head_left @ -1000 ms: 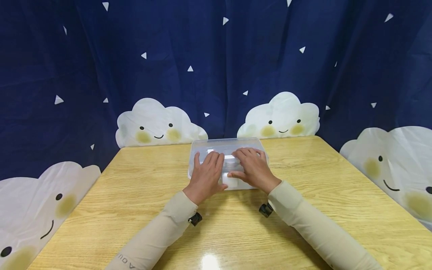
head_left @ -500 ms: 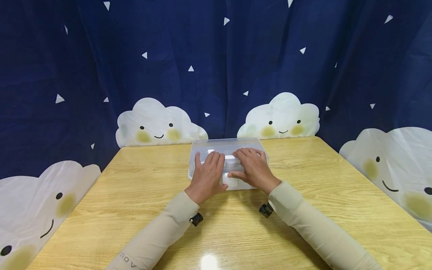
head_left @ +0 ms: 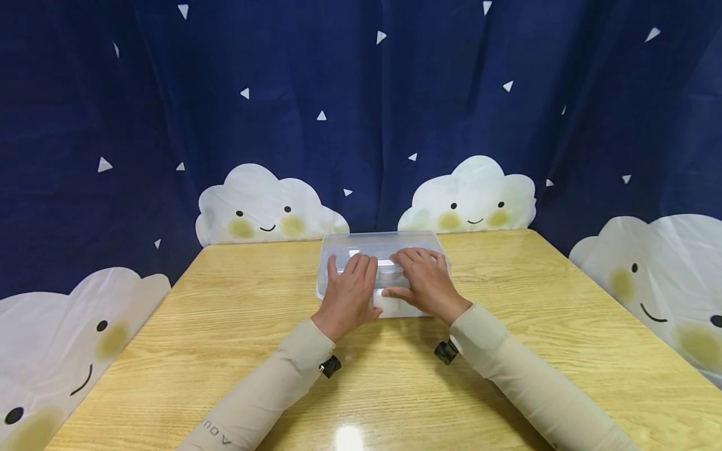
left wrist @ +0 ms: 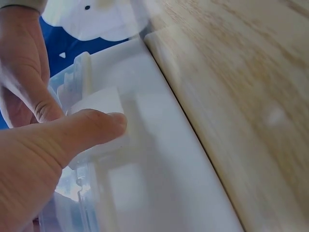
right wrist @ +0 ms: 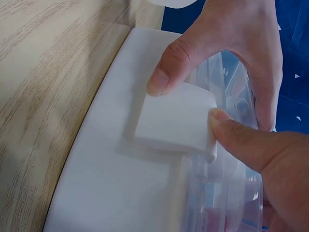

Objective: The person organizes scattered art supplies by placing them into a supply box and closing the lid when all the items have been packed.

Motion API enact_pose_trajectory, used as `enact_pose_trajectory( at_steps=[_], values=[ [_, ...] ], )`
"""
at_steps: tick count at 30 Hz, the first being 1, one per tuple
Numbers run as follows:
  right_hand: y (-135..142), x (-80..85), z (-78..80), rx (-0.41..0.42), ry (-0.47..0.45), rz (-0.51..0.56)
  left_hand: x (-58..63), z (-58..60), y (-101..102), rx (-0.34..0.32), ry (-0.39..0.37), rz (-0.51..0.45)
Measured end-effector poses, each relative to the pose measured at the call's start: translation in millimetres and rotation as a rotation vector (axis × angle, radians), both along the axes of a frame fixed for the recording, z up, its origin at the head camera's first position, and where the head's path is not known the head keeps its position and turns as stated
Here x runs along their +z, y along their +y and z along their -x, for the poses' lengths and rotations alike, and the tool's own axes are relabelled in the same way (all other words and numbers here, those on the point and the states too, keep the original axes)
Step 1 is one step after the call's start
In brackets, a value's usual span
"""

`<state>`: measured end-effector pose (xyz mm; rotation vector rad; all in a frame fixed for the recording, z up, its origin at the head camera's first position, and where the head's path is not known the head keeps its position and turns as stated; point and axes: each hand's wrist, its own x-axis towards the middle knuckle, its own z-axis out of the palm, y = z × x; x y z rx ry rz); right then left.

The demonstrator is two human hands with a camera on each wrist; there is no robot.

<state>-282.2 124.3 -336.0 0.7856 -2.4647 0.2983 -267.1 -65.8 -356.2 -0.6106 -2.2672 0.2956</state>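
A storage box (head_left: 389, 240) with a clear lid and a white front wall (left wrist: 159, 125) rests on the table. Its white latch (right wrist: 176, 121) sits mid-front and stands out from the wall in the right wrist view. My left hand (head_left: 348, 297) grips the box, its fingers over the lid and its thumb (left wrist: 106, 126) on the latch's outer edge. From the other side my right hand (head_left: 427, 285) grips it too, with fingers bent over the lid and thumb tip (right wrist: 221, 116) at the latch's side near the lid. The box's contents are blurred through the plastic.
The wooden table (head_left: 254, 313) runs out on both sides and in front of the box. A dark blue curtain (head_left: 293, 62) with white clouds (head_left: 265, 207) hangs behind it and along the sides. Small black cameras (head_left: 445, 352) hang under the wrists.
Both hands keep their places on the box and the latch. The whole head view has shifted very slightly; nothing else visibly moves.
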Motion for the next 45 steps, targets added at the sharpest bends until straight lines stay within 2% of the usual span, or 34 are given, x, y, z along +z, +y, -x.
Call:
enact_pose_trajectory(
  at_steps=[10,19,30,45],
  values=[
    [0.2,-0.9,0.4,-0.002,-0.002,-0.011,-4.2,2.5,1.2,0.008,0.040,-0.004],
    [0.0,-0.3,0.1,-0.002,0.014,-0.011,-3.9,3.2,1.4,0.025,0.040,0.001],
    [0.6,0.2,-0.2,-0.005,0.009,-0.019,-4.2,3.3,0.5,-0.015,0.044,-0.031],
    [1.5,-0.9,1.3,-0.001,0.009,-0.034,-3.3,3.1,-0.2,-0.021,0.027,-0.040]
  ],
)
